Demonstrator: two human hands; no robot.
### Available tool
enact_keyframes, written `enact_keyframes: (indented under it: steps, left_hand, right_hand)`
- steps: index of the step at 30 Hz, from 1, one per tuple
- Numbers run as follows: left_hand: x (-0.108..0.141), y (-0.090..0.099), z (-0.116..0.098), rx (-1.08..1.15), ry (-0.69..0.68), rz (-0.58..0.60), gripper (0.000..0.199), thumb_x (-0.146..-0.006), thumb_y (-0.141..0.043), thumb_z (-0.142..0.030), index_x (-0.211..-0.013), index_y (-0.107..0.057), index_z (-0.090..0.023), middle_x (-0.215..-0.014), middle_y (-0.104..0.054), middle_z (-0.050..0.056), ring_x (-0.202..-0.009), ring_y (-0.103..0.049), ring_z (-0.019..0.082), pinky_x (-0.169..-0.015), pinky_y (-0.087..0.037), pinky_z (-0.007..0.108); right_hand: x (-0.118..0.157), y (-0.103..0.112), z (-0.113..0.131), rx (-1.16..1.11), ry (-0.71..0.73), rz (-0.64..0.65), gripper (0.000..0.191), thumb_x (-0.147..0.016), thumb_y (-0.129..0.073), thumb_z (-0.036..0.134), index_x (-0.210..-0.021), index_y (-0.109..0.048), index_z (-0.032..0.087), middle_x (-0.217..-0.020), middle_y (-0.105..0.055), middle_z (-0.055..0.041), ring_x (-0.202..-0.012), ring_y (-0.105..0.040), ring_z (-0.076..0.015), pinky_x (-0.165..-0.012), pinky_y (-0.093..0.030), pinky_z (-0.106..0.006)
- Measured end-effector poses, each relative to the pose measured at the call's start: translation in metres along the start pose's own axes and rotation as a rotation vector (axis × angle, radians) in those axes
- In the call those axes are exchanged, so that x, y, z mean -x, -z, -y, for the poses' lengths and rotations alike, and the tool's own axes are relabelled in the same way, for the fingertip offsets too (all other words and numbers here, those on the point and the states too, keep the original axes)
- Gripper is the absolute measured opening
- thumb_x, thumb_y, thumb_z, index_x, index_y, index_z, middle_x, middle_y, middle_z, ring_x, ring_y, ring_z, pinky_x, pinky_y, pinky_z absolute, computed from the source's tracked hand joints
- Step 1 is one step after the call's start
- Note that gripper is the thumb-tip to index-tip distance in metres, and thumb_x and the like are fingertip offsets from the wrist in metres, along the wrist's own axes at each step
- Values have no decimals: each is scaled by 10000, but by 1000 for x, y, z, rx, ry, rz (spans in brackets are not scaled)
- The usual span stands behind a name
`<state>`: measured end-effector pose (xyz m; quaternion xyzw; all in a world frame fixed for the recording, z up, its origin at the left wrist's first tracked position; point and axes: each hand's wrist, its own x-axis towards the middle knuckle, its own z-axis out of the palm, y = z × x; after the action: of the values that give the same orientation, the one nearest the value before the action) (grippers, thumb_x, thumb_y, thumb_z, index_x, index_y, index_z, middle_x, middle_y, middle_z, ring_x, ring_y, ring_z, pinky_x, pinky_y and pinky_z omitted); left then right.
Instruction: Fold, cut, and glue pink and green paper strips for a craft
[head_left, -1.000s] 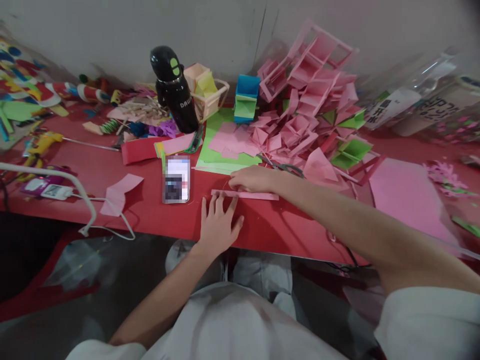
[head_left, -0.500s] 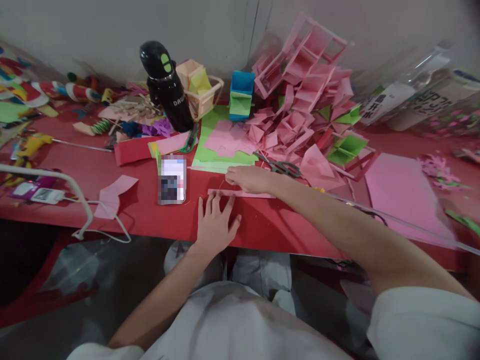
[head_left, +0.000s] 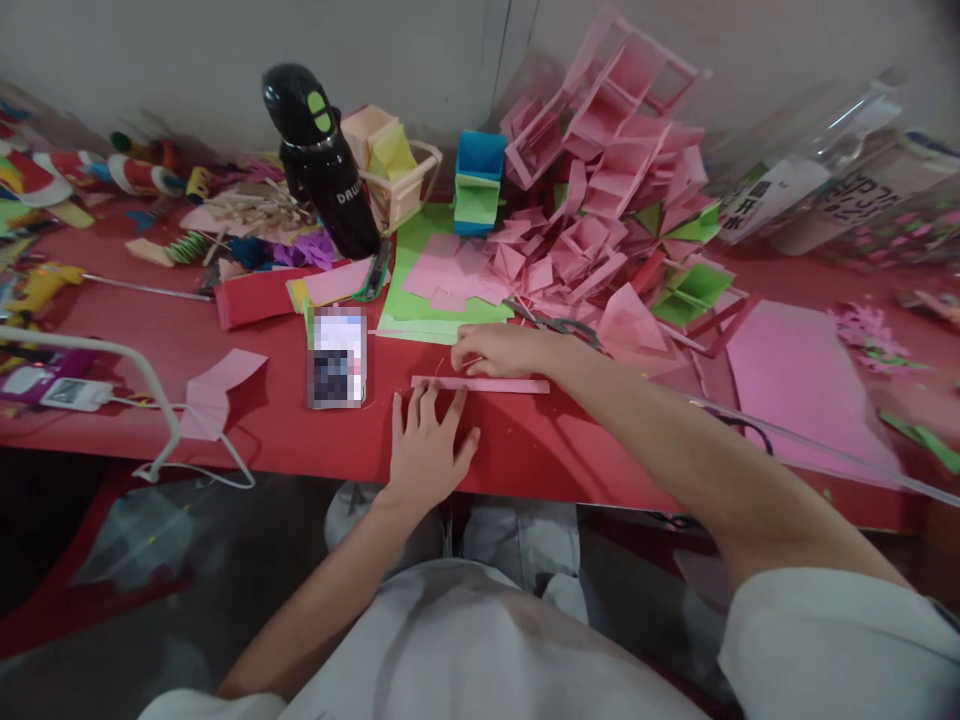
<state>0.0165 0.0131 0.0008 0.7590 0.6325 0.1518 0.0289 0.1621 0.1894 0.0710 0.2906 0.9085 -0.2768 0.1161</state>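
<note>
A narrow folded strip of pink paper [head_left: 506,385] lies flat on the red tabletop in front of me. My left hand [head_left: 426,440] is spread open, its fingertips resting on the strip's left end. Just beyond the strip's middle hovers my right hand [head_left: 499,350], its fingers curled in toward the thumb; anything tiny between them is too hard to make out. Scissors [head_left: 566,328] lie behind the right wrist, partly covered by it. Light green sheets [head_left: 416,322] are just past the right fingertips, with pink paper pieces [head_left: 442,268] on top.
A phone [head_left: 337,358] lies left of my left hand. Behind stand a black bottle [head_left: 330,185], a blue and green paper box [head_left: 478,180] and a pile of pink paper frames [head_left: 615,150]. A pink sheet [head_left: 802,380] is at right, a white cable [head_left: 161,400] at left.
My right hand's fingers have loosened and lifted slightly, showing more of the pink strip. My left hand stays on the strip. The view has shifted a little.
</note>
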Motion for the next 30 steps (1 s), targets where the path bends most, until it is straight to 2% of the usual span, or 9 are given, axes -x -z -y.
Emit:
enact_keyframes:
  steps: [10, 14, 19, 22, 24, 27, 30]
  left_hand:
    - [0, 0, 1, -26, -7, -4, 594, -972, -499, -460, -1512, -469, -215, -1504, -463, 204, -1442, -389, 376, -1199, -236, 622]
    - [0, 0, 0, -26, -5, -5, 594, -969, -504, -457, -1511, -469, -217, -1501, -467, 200, -1437, -398, 370, -1198, -238, 623]
    - [1, 0, 0, -19, -7, -8, 596, -970, -504, -450, -1513, -469, -208, -1510, -455, 211, -1434, -401, 375, -1204, -228, 619]
    - [1, 0, 0, -16, -6, -9, 594, -971, -502, -449, -1511, -471, -205, -1509, -455, 213, -1430, -403, 380, -1203, -226, 621]
    - [1, 0, 0, -11, -9, -9, 594, -971, -501, -451, -1508, -474, -200, -1510, -451, 216, -1436, -395, 382, -1203, -224, 622]
    - [2, 0, 1, -5, -17, -9, 589, -973, -496, -454, -1501, -479, -195, -1518, -442, 214, -1451, -372, 380, -1202, -223, 620]
    - [1, 0, 2, -1, -11, -11, 580, -970, -500, -455, -1489, -491, -195, -1521, -442, 207, -1447, -376, 374, -1201, -227, 613]
  right_hand:
    - [-6, -9, 10, 86, -22, -25, 92, -890, -574, 134, -883, -653, 180, -1066, -623, -61, -762, -513, -143, -623, -278, -280]
    - [-4, -9, 8, 35, -82, -167, 81, -951, -505, 164, -952, -586, 168, -1069, -630, -92, -849, -538, -177, -668, -309, -283]
    - [8, -2, 3, -114, -105, -277, 104, -960, -457, 170, -866, -498, 190, -937, -601, -60, -801, -499, -168, -701, -340, -283]
    - [16, -6, 4, -311, -95, -388, 145, -973, -442, 203, -833, -481, 199, -864, -575, -32, -767, -491, -155, -708, -367, -282]
    - [19, -13, 4, -528, -62, -452, 185, -992, -431, 253, -824, -487, 198, -805, -554, -13, -703, -492, -138, -674, -383, -278]
    - [21, -28, 7, -912, 18, -473, 250, -1000, -445, 353, -817, -505, 193, -769, -541, 3, -597, -483, -108, -580, -377, -261]
    - [22, -39, 12, -1178, 62, -525, 290, -955, -545, 456, -846, -554, 188, -777, -546, 9, -583, -492, -97, -557, -381, -252]
